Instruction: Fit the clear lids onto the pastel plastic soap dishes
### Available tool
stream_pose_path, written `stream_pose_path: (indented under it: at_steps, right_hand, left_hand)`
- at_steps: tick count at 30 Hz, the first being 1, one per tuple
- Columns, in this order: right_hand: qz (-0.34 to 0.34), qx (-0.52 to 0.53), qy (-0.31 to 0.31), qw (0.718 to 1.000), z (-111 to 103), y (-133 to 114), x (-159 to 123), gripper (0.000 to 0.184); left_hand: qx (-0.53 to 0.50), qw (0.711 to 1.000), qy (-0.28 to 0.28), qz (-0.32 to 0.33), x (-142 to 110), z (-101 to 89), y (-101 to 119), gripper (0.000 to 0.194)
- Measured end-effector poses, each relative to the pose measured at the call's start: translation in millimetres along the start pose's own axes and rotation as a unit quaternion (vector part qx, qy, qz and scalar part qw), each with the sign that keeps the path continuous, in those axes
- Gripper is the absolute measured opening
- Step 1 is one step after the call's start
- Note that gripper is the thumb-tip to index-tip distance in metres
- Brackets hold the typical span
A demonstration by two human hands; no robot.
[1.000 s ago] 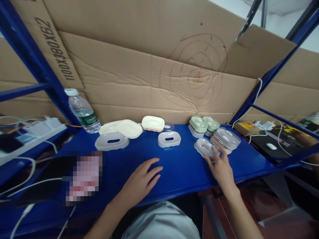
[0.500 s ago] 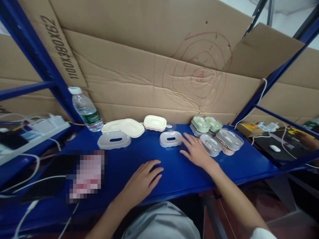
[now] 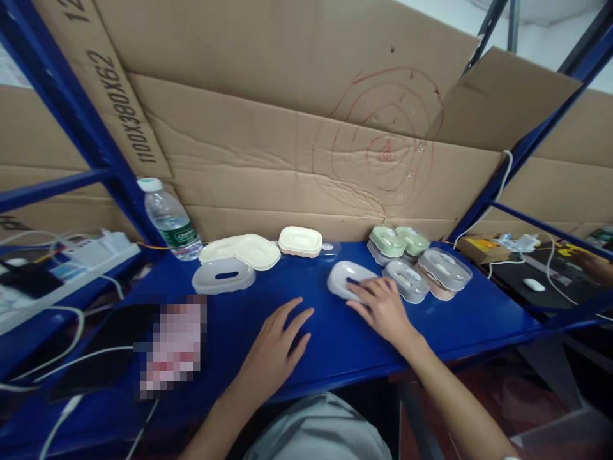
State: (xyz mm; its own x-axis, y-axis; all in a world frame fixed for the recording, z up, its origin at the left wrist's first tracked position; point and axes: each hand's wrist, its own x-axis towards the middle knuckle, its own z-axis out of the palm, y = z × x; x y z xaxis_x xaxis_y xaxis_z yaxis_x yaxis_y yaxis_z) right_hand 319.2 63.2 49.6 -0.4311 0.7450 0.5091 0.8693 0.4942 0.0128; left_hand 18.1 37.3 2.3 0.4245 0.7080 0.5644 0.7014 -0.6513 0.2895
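A whitish-grey oval plastic piece with a slot in its middle [image 3: 341, 278] lies at an angle on the blue table. My right hand [image 3: 383, 303] grips its right part, fingers at the slot and thumb at the near side. My left hand [image 3: 280, 342] is over the table's near part, fingers stretched and apart, holding nothing. At the left, a similar grey slotted piece [image 3: 204, 280] lies in front of overlapping cream oval pieces [image 3: 257, 252]. Farther back sits another cream piece [image 3: 300, 239] on a pinkish one, beside a clear cover [image 3: 334, 249].
Right of my right hand are clear-covered oval boxes [image 3: 444, 268] and green-topped ones [image 3: 389, 241]. A water bottle [image 3: 175, 230] stands back left against the cardboard wall [image 3: 239, 153]. A blurred-out item [image 3: 175, 342] and white cables lie at the left. The table's front edge [image 3: 460, 358] is close.
My right hand has closed on the slotted grey piece, which has shifted right and towards me and turned. The left hand has stayed nearly in place, its fingers spread a little more.
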Motion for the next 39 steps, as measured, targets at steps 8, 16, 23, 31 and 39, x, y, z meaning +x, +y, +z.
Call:
stream_pose_path:
  at_steps: [8,16,23,31,39]
  right_hand:
    - [-0.005,0.042,-0.017,0.999,-18.0,5.7,-28.5,0.038]
    - [-0.153,0.192,-0.084,0.966,35.2,-20.0,77.7,0.039]
    - [-0.023,0.067,-0.068,0.995,93.8,11.4,135.7,0.069]
    - [-0.023,0.09,-0.01,0.996,86.6,1.7,144.0,0.026]
    - [-0.018,0.218,0.053,0.974,45.8,27.8,85.9,0.029]
  left_hand:
    - [-0.017,0.999,-0.029,-0.002,-0.1,-1.7,2.7,0.054]
    - [0.015,0.999,-0.019,0.023,-3.2,4.8,-3.1,0.028]
    - [0.041,0.999,0.001,0.006,-1.3,1.8,1.0,0.027]
    - [0.041,0.999,-0.006,0.003,-0.1,-0.6,-0.3,0.028]
    - [0.0,0.988,0.137,-0.065,-1.4,-3.1,-4.6,0.024]
